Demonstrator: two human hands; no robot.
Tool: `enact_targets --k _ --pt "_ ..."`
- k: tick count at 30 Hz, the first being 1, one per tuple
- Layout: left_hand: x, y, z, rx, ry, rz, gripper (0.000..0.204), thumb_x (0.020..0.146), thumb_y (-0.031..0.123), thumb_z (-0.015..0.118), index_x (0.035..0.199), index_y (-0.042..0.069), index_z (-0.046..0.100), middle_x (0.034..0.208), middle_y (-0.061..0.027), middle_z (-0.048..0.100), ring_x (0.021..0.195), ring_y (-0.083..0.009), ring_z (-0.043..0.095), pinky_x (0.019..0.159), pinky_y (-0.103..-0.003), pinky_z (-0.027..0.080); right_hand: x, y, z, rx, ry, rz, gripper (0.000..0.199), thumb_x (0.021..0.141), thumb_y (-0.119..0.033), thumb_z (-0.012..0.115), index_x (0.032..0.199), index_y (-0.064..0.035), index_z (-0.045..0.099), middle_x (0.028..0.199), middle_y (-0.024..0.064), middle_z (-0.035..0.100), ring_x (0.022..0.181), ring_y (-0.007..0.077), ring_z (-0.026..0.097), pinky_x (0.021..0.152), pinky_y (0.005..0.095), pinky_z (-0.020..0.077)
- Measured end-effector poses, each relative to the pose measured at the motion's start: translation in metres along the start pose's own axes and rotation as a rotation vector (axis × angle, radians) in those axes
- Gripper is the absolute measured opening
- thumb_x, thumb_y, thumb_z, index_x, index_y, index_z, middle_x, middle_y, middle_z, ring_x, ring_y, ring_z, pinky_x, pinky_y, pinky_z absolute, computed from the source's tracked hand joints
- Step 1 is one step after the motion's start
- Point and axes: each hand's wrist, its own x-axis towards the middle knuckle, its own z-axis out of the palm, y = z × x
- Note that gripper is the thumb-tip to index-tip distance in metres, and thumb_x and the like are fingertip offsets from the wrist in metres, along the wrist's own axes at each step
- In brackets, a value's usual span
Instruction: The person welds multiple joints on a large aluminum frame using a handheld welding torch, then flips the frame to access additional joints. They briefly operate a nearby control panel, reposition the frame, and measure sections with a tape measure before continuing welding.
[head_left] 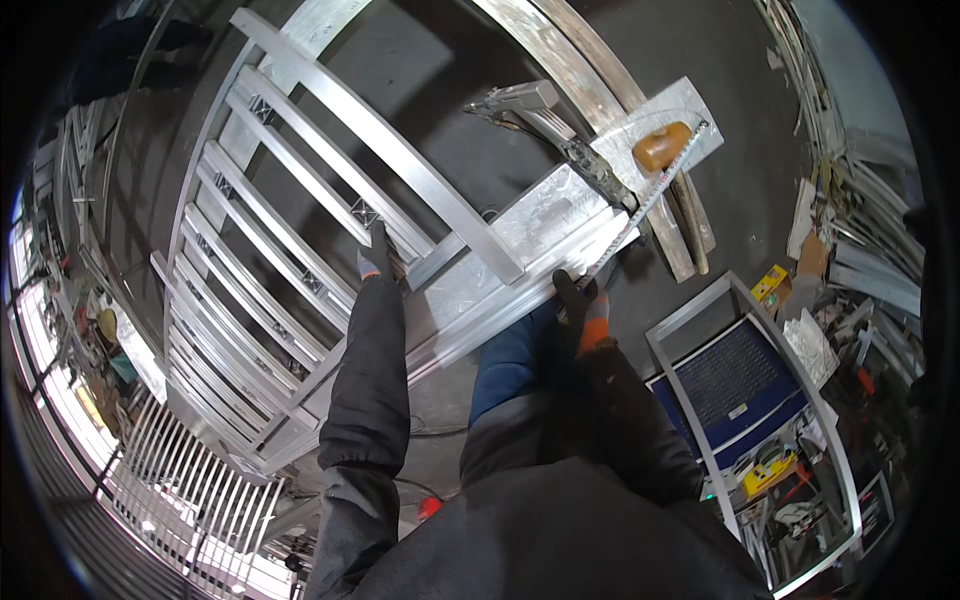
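My left hand [371, 257], in a grey and dark glove with an orange cuff, reaches to the slats of a silvery metal frame [395, 160]. Its visible fingers look stretched out against a slat's near end. My right hand [577, 298], gloved the same way, is closed around a tape measure, most of whose case is hidden. From it the tape blade [660, 188] runs out to the upper right, over the end of a shiny metal bar [520, 285]. Past that bar end, a rounded orange-brown block [661, 147], perhaps a mallet head, lies beside the blade.
A metal-bodied tool [520, 98] with a dark hose lies across the pale support board [545, 215]. Long worn beams [575, 60] stretch away behind. At right stands a metal-framed cart [735, 285] with a blue tray and a yellow tool [770, 474]. Metal offcuts [870, 270] pile along the right.
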Motion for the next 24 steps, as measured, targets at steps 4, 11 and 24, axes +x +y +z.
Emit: enact_targets --k 4,11,24 --pt "-0.008 0.002 -0.007 0.102 0.001 -0.076 0.088 0.087 0.068 0.063 0.122 -0.012 0.065 0.116 -0.023 0.07 0.11 -0.0331 0.066 0.092 -0.041 0.05 -0.001 -0.005 0.001 0.198 -0.015 -0.019 0.024 0.085 -0.02 0.084 0.091 -0.0026 0.069 0.078 -0.0033 0.063 0.065 0.0094 0.054 0.058 0.0295 0.0452" --pt "-0.016 0.006 -0.006 0.063 -0.064 -0.089 0.091 0.087 0.07 0.062 0.125 -0.012 0.062 0.117 -0.0235 0.07 0.11 -0.0326 0.066 0.095 -0.041 0.049 -0.01 -0.022 0.005 0.199 -0.018 0.022 0.025 0.085 -0.023 0.084 0.09 -0.0026 0.069 0.078 -0.0027 0.062 0.066 0.0087 0.055 0.058 0.0283 0.0448" --pt "-0.147 0.057 0.009 0.457 0.239 0.544 0.071 0.082 0.031 0.079 0.137 -0.002 0.05 0.13 -0.0245 0.057 0.118 -0.0337 0.058 0.102 -0.041 0.046 -0.002 -0.011 0.011 0.246 0.002 0.027 0.036 0.084 -0.02 0.086 0.107 0.003 0.071 0.093 0.0027 0.071 0.079 0.012 0.062 0.069 0.0285 0.0506"
